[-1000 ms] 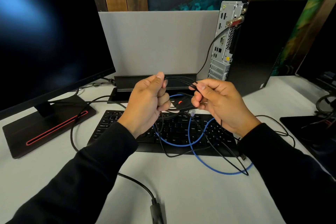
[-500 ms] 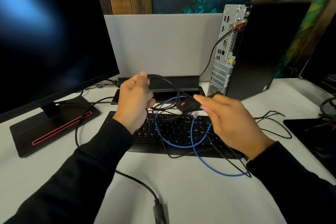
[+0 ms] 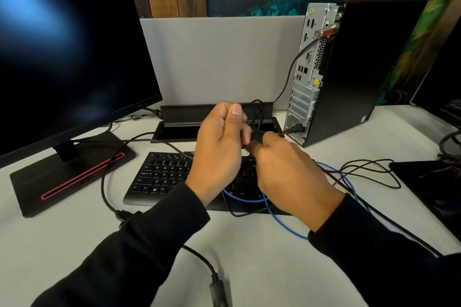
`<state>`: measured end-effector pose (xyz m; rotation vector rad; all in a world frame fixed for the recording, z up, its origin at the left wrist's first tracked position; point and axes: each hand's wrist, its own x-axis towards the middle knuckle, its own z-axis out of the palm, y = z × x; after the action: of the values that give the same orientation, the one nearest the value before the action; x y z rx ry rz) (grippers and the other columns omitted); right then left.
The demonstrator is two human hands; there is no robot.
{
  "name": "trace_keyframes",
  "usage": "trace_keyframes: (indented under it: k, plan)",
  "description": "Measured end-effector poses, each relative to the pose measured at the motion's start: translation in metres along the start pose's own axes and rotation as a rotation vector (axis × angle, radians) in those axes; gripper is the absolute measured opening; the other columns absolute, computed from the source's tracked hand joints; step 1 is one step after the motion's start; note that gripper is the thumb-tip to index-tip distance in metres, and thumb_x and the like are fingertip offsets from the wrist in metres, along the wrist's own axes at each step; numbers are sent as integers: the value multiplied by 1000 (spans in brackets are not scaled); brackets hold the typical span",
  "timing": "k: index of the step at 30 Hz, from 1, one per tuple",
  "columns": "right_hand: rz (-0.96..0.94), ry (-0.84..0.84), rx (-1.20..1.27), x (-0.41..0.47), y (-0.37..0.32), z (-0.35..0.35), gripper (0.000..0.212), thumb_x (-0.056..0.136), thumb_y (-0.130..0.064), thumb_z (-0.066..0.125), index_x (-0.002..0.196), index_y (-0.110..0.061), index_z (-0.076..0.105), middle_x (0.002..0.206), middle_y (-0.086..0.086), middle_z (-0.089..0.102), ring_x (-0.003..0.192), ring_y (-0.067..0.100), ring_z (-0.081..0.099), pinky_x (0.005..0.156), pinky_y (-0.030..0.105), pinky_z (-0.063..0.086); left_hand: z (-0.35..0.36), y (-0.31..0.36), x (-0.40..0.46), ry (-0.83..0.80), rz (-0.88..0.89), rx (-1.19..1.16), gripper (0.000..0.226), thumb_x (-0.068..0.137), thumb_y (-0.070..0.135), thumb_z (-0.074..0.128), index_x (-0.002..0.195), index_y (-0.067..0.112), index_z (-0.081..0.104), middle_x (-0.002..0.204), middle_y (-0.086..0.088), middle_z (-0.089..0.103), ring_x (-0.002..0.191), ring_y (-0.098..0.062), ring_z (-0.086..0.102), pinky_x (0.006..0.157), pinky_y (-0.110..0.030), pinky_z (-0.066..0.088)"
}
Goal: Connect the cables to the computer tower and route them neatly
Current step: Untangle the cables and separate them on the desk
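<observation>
Left hand [image 3: 219, 157] gripping looped black cable [image 3: 257, 112] over keyboard [image 3: 159, 177]; right hand [image 3: 291, 177] pinching same cable beside it. Tower [image 3: 354, 70] standing on bench [image 3: 262, 257], rear ports facing person.

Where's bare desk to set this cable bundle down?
Bare desk lies in front of the monitor stand, left of the keyboard. Another patch sits right of the tower. Over the keyboard it's crowded: both hands, black cables, a blue cable.

The left hand [image 3: 219, 154] was raised, fingers curled, thumb on top, pinching thin black cable loops [image 3: 255, 112]; the right hand [image 3: 287, 174] met it, fingers curled; both wore black sleeves.
</observation>
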<state>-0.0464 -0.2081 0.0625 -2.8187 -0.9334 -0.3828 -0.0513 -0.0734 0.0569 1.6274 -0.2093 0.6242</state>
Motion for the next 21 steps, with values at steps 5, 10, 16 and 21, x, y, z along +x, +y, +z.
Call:
trace_keyframes:
  k: [5, 10, 16, 21]
  plan:
    - [-200, 6, 97, 8, 18, 1, 19, 100, -15, 54, 107, -15, 71, 98, 3, 58, 86, 28, 60, 75, 47, 55, -1, -4, -2, -10, 35, 0, 30, 112, 22, 35, 91, 9, 52, 67, -6, 63, 64, -18, 56, 63, -30, 49]
    - [-196, 216, 227, 0, 27, -1, 31, 101, -38, 47, 95, -24, 73, 84, -5, 60, 75, 21, 60, 62, 43, 54, -5, -3, -1, 16, 86, 51, 28, 111, 25, 34, 94, 12, 51, 74, -11, 69, 67, -25, 67, 65, -31, 55]
    - [-98, 270, 311, -3, 56, -9, 13, 99, -38, 60, 98, -28, 69, 74, -11, 58, 71, 11, 56, 66, 38, 52, -27, -14, 17, 143, 10, 41, 33, 112, 31, 33, 84, 19, 46, 57, 7, 43, 46, -13, 35, 45, -29, 30]
    - [116, 195, 171, -6, 122, -16, 14, 95, -12, 66, 106, -18, 74, 83, 2, 71, 77, 22, 65, 74, 37, 54, -53, -28, 34, 298, -186, -197, 35, 112, 27, 34, 79, 21, 43, 56, 9, 27, 46, -7, 17, 42, -22, 15]
